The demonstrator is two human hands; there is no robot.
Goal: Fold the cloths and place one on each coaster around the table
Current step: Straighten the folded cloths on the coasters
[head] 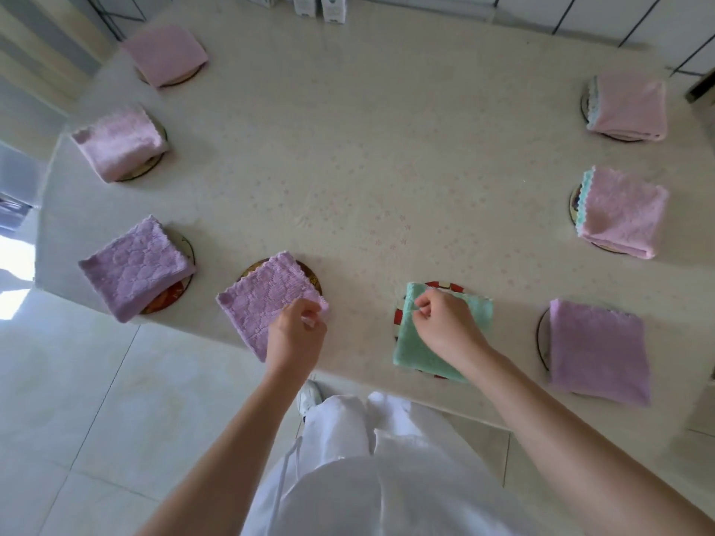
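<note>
Every coaster (253, 266) in view looks covered, so only tidying seems left: the left hand (296, 334) pinches the purple cloth (263, 299) by its corner, the right hand (445, 326) the green cloth (416, 350) by its edge.

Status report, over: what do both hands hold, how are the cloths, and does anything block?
Busy: left hand pinches corner of purple cloth, right hand pinches edge of green cloth. Both folded, each on a coaster. Nothing in the way, over.
</note>
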